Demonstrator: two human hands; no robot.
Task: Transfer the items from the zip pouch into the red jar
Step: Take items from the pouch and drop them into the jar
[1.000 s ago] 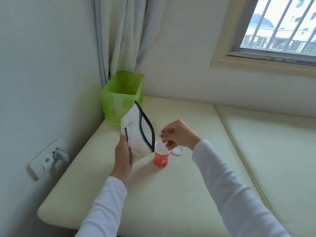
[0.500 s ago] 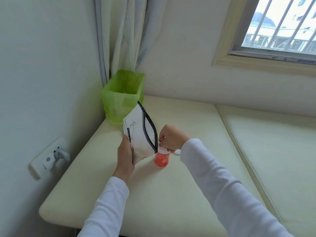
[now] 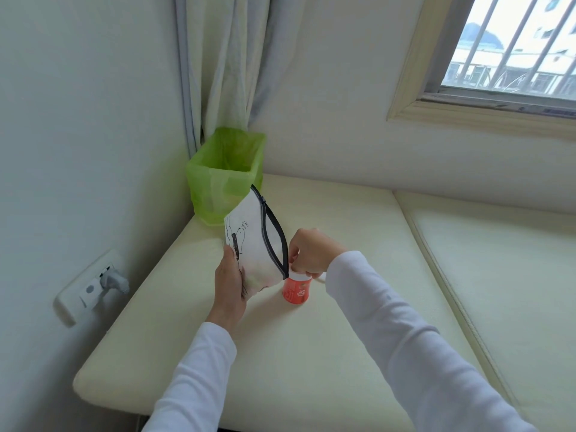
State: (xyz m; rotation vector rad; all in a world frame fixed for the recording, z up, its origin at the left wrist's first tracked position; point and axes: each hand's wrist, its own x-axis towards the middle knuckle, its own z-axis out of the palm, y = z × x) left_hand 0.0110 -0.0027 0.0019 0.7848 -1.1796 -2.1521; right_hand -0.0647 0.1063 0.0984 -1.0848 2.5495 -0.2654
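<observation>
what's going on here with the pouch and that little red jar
A person is moving things from a white zip pouch into a small red jar standing on a cream cushion. The left hand holds the pouch upright by its lower edge, zip open and facing the jar. The right hand is curled directly over the jar's mouth, hiding it; whether it holds anything cannot be seen. A green bin sits behind in the corner.

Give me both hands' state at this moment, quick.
Left hand: closed on the zip pouch, holding it up, unzipped.
Right hand: fingers curled above the red jar; any held item cannot be told.
</observation>
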